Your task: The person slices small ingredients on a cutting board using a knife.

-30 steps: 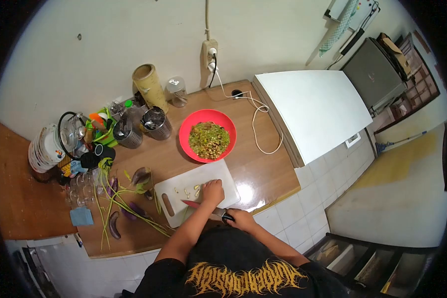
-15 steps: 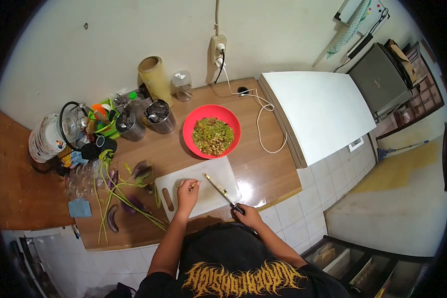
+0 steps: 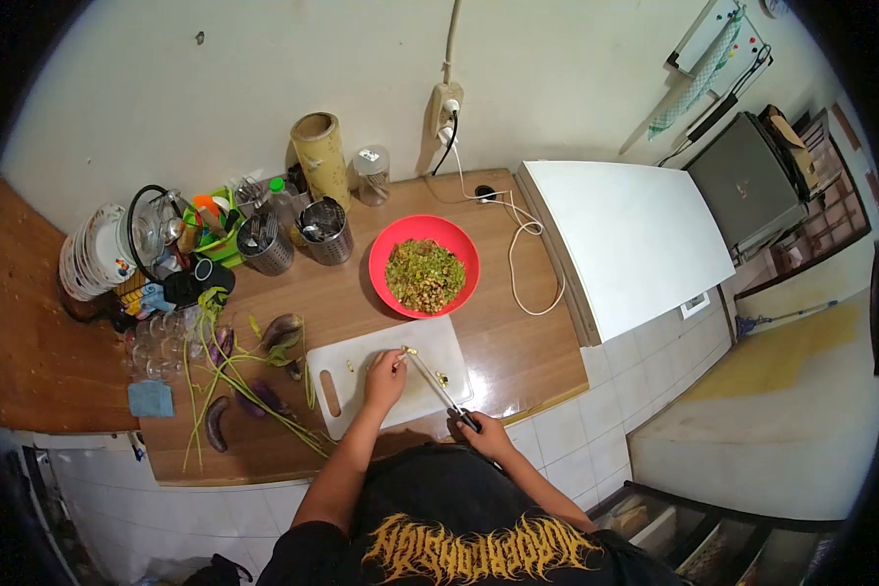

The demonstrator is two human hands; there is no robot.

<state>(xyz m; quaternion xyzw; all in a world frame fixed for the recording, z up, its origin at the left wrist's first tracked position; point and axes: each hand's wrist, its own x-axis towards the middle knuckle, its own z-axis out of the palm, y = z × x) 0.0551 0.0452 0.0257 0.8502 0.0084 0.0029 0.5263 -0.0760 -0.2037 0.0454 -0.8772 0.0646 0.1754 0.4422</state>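
Observation:
My right hand (image 3: pixel 485 436) is wrapped round the black handle of a knife (image 3: pixel 434 378), whose blade points up and left over the white cutting board (image 3: pixel 371 414). Small pale pieces sit at the blade's tip. My left hand (image 3: pixel 386 379) is on the board beside that tip, fingers pinched; what they hold is too small to name. A few small cut pieces (image 3: pixel 442 379) lie right of the blade. Behind the board stands a red bowl (image 3: pixel 379 283) of chopped green and brown food.
Long green beans (image 3: pixel 205 391), purple eggplants (image 3: pixel 216 423) and glasses (image 3: pixel 156 347) lie left of the board. Cutlery holders (image 3: pixel 267 256), a dish rack with plates (image 3: pixel 93 256) and a bamboo tube (image 3: pixel 320 161) stand behind. A white cable (image 3: pixel 511 249) runs near a large white surface (image 3: pixel 625 234).
The knife has swung from lying low over the board to pointing up it. My left hand moved left off the cut pieces, then slightly right to the knife tip.

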